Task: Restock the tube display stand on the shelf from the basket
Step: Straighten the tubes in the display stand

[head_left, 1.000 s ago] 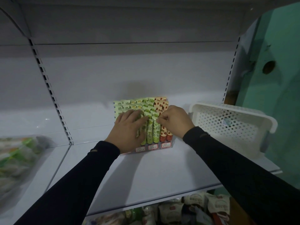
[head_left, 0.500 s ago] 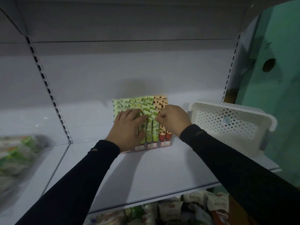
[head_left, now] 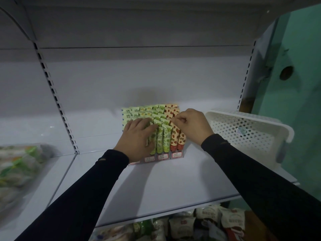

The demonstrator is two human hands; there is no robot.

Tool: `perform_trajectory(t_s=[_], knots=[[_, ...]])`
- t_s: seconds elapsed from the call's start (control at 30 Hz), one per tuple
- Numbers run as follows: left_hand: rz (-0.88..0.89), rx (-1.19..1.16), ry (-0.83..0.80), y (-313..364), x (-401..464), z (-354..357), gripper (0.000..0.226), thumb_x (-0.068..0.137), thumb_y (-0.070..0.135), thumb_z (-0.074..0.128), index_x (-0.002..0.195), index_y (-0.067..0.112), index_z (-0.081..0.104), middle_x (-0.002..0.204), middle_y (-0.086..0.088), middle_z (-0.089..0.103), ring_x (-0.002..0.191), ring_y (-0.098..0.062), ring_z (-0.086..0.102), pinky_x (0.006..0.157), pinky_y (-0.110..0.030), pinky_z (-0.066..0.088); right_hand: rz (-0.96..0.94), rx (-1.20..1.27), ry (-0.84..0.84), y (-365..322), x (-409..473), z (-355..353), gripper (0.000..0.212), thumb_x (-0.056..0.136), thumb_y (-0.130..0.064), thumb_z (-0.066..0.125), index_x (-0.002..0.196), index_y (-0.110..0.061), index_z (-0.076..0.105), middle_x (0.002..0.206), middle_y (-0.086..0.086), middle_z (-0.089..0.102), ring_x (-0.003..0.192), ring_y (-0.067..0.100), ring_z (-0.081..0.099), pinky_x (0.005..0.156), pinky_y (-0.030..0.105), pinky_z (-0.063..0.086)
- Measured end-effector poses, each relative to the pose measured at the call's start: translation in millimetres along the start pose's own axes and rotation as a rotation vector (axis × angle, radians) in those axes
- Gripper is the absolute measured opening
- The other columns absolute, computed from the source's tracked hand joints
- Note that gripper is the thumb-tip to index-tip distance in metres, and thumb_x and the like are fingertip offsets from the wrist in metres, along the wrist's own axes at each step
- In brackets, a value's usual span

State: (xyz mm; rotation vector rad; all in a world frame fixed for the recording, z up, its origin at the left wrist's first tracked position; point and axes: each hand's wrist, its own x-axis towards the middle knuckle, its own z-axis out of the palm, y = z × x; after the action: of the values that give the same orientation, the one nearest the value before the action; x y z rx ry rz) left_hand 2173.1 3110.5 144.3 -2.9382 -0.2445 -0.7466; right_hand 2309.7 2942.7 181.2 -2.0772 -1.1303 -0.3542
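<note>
Now both hands work at the tube stand

Right at the middle of the white shelf (head_left: 173, 185) stands the display stand (head_left: 156, 158), a clear tiered rack packed with upright tubes. Green tubes (head_left: 160, 140) fill most rows, and red tubes (head_left: 175, 139) fill the right-hand columns. Small price labels (head_left: 163, 156) run along the near front edge of the stand.

The left hand (head_left: 137, 140) lies flat over the near left part of the stand, fingers straight and together, pressing on the green tubes; it holds nothing. The right hand (head_left: 192, 126) sits over the right side of the stand with its fingers curled, thumb and forefinger pinched together at the crimped top of a tube where green meets red. Whether it pinches a green or a red one is hard to tell in the dim light. Both arms wear black sleeves (head_left: 90, 192).

To the right, just beside the stand but apart from it, the white perforated basket (head_left: 251, 136) rests on the same shelf, tilted so its open side faces the viewer; a small sticker shows on its inside. What else it holds cannot be made out.

On the neighbouring shelf at far left lies a blurred bag of packaged goods (head_left: 19, 164). Below, on the lower shelf, more snack packets (head_left: 205, 223) are stacked.
</note>
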Motion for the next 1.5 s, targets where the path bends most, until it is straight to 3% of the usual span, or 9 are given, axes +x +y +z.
perform_trajectory(t_s=[0.07,0.23,0.4,0.5,0.63,0.77,0.97,1.33,1.5], knots=[[0.0,-0.002,0.003,1,0,0,0.055,0.077,0.035,0.056,0.13,0.019,0.06,0.138,-0.012,0.054,0.128,-0.037,0.046,0.107,-0.053,0.032,0.023,0.029,0.062,6,-1,-5,0.022,0.091,-0.031,0.063,0.088,-0.014,0.075,0.084,0.003,0.06,0.078,0.012,0.054,0.066,0.021,0.036],[0.015,-0.048,0.016,7,5,-5,0.064,0.078,0.045,0.04,0.135,0.02,0.055,0.142,-0.011,0.05,0.132,-0.036,0.042,0.109,-0.054,0.028,0.053,0.021,0.067,24,-6,-11,0.02,0.086,-0.036,0.069,0.092,-0.018,0.076,0.092,0.0,0.058,0.08,0.006,0.049,0.065,0.006,0.031],[0.068,-0.002,-0.041,22,15,-7,0.074,0.076,0.054,0.028,0.142,0.027,0.047,0.151,-0.009,0.04,0.14,-0.034,0.031,0.114,-0.055,0.019,0.019,0.025,-0.024,24,-10,-4,0.022,0.084,-0.035,0.072,0.094,-0.016,0.077,0.101,0.003,0.053,0.092,0.01,0.049,0.08,0.02,0.039],[0.051,0.025,-0.066,18,16,-1,0.077,0.076,0.058,0.023,0.145,0.031,0.042,0.153,-0.006,0.036,0.143,-0.031,0.026,0.116,-0.054,0.016,0.008,0.013,-0.043,22,-7,0,0.019,0.085,-0.031,0.071,0.093,-0.015,0.077,0.099,0.001,0.05,0.092,0.009,0.047,0.081,0.021,0.039],[0.047,0.04,-0.079,15,15,3,0.076,0.077,0.058,0.024,0.146,0.031,0.04,0.154,-0.006,0.036,0.142,-0.03,0.026,0.116,-0.051,0.015,0.01,0.039,-0.066,22,-4,4,0.016,0.087,-0.028,0.07,0.092,-0.015,0.077,0.101,0.002,0.052,0.093,0.011,0.05,0.084,0.026,0.042],[0.038,0.018,-0.076,17,15,3,0.077,0.076,0.057,0.024,0.146,0.03,0.042,0.153,-0.007,0.036,0.142,-0.031,0.026,0.116,-0.051,0.014,0.008,0.014,-0.065,25,-2,5,0.017,0.088,-0.028,0.068,0.094,-0.015,0.078,0.096,-0.001,0.046,0.088,0.008,0.045,0.073,0.019,0.031],[0.031,0.003,-0.065,18,15,5,0.079,0.075,0.058,0.023,0.145,0.028,0.044,0.153,-0.008,0.037,0.142,-0.031,0.027,0.116,-0.052,0.013,0.013,-0.008,-0.02,24,-4,12,0.023,0.09,-0.03,0.065,0.087,-0.012,0.078,0.098,0.003,0.05,0.09,0.014,0.05,0.079,0.029,0.044],[0.018,-0.038,-0.043,21,16,1,0.072,0.074,0.053,0.031,0.138,0.026,0.05,0.148,-0.007,0.044,0.139,-0.032,0.033,0.114,-0.053,0.018,0.009,-0.046,-0.035,23,-2,14,0.023,0.09,-0.036,0.064,0.089,-0.017,0.077,0.101,0.001,0.049,0.091,0.014,0.052,0.081,0.033,0.048],[0.032,-0.039,-0.049,31,21,-2,0.076,0.078,0.053,0.035,0.149,0.025,0.035,0.154,-0.006,0.035,0.142,-0.029,0.026,0.117,-0.05,0.014,0.018,0.003,-0.043,22,-3,7,0.022,0.089,-0.035,0.065,0.092,-0.017,0.078,0.098,-0.001,0.046,0.087,0.01,0.049,0.08,0.029,0.046]])
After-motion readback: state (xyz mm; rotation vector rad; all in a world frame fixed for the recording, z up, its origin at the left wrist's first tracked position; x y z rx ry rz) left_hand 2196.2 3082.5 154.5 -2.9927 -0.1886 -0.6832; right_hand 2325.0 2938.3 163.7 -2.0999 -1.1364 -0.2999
